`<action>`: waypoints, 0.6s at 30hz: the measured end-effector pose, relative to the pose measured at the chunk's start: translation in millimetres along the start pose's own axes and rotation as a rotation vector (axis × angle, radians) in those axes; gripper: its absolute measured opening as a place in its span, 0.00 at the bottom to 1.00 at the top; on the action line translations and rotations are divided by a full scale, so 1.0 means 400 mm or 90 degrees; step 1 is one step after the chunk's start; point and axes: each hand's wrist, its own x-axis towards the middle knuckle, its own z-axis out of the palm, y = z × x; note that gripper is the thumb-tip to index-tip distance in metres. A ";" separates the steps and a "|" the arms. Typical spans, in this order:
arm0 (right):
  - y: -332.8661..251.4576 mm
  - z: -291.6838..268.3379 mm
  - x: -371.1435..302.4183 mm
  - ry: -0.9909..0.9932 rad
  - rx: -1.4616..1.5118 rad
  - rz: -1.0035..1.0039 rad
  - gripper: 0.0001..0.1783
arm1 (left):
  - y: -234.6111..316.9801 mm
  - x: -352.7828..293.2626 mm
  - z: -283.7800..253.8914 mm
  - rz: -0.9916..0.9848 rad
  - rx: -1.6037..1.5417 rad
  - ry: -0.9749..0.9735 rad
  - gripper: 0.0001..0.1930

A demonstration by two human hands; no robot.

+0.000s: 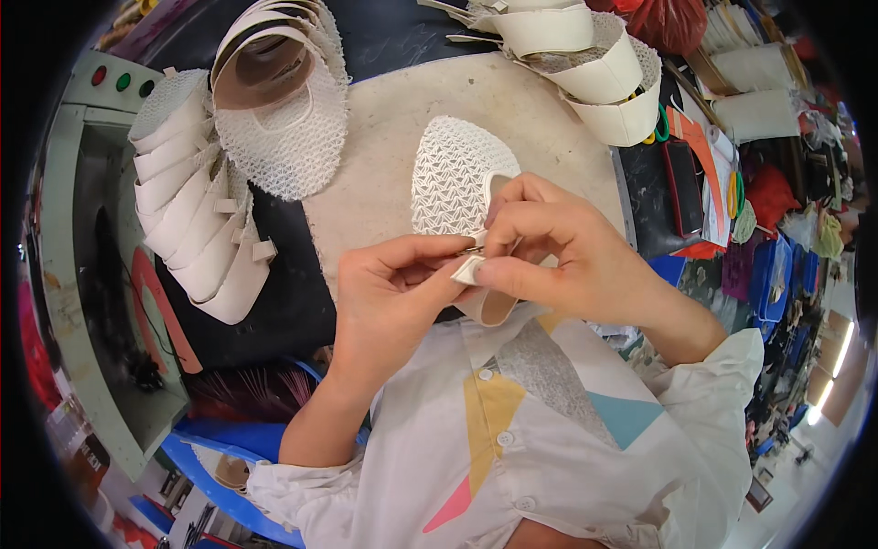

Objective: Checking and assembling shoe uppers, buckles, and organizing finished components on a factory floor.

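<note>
A white woven shoe upper (448,178) lies with its perforated toe part on the beige board (384,119), and its smooth heel band (491,308) curves back toward my body. My left hand (389,284) is closed in a pinch at the upper's edge, by a small white tab (468,271). A thin dark metal-looking piece (472,249) shows between the fingertips; its kind is too small to make out. From the other side my right hand (567,242) pinches the same upper, its thumb against the tab. Its fingers hide part of the opening.
Stacks of white shoe uppers stand at the left (197,220), the back left (306,137) and the back right (590,78). On the right lie a dark phone (683,188) and green-handled scissors (662,123). A grey-green machine cabinet (110,82) with buttons borders the left side.
</note>
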 end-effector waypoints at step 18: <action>0.014 -0.045 0.022 -0.117 -0.053 0.155 0.05 | -0.029 0.015 -0.013 -0.080 0.004 -0.056 0.11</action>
